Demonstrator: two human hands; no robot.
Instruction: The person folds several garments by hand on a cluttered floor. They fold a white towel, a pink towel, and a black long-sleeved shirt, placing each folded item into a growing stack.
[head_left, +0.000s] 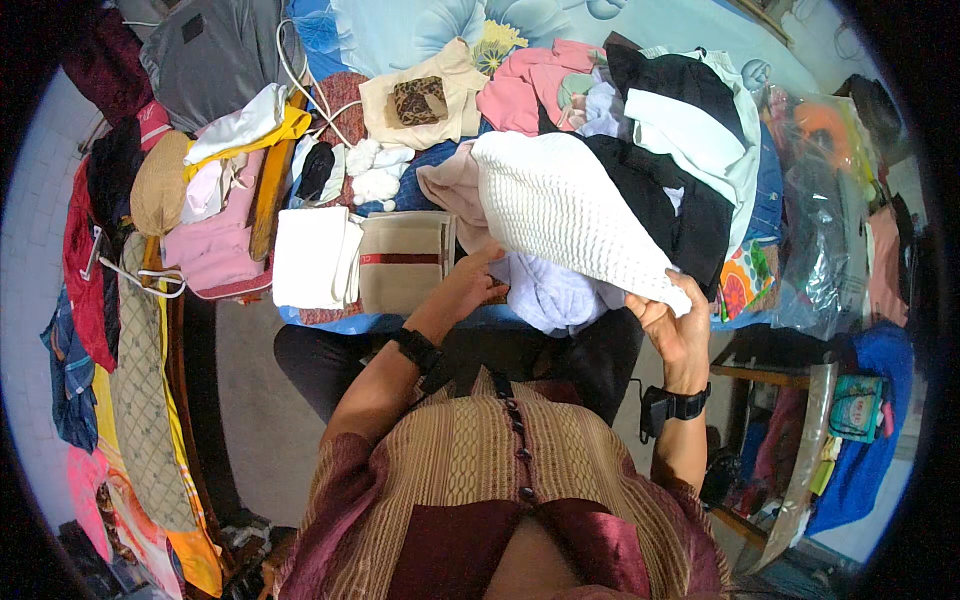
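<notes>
A white textured knit cloth (562, 195) hangs across the pile in front of me, and one of its corners is pinched in my right hand (679, 322). My left hand (474, 283) is low beside a bundled lavender cloth (555, 292), its thumb and fingers apart with nothing seen between them. Partly under the white cloth is a dusty pink garment (454, 184). Left of that hand lie a folded beige cloth with a dark red stripe (401, 274) and a folded white cloth (311, 259).
Black garments (664, 210) and a pink garment (525, 82) are heaped farther back. A cream cloth (427, 90) carries a leopard-print item (418, 101). Clear plastic bags (821, 247) stand at the right. A wooden chair (270, 202) with clothes on it is at the left.
</notes>
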